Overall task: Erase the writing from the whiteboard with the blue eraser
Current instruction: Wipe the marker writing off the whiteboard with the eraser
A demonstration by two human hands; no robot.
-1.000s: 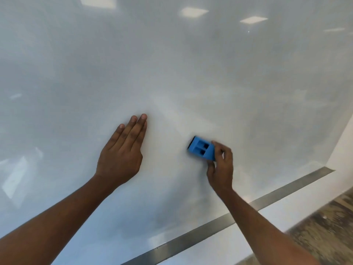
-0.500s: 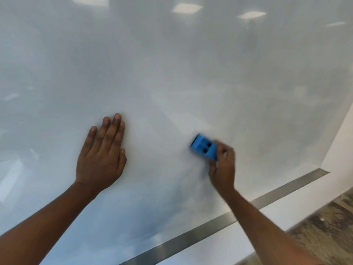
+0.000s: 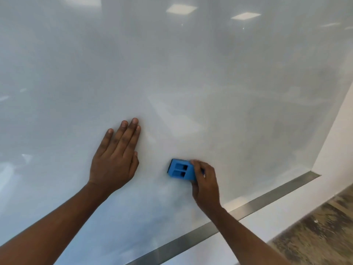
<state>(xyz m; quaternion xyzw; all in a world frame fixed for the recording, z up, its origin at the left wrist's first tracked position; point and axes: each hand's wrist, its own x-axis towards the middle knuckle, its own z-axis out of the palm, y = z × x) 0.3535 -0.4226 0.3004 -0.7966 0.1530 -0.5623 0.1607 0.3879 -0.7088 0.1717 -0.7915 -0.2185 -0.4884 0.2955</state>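
The right hand point(image 3: 205, 185) grips the blue eraser point(image 3: 180, 170) flat against the whiteboard point(image 3: 191, 73), near its metal bottom edge point(image 3: 248, 207). The left hand point(image 3: 116, 155) lies open on the board just beside it, with wide bare board above.

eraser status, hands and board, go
Right hand gripping eraser, pressed on board. Left hand flat on board, open. No writing visible, only faint smudges. Nothing in the way.

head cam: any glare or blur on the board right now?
Head view: ceiling-light reflections glare across the top of the glossy whiteboard; blue eraser and both hands look sharp; the floor at lower right is smeared; the metal trim bows from wide-angle distortion.
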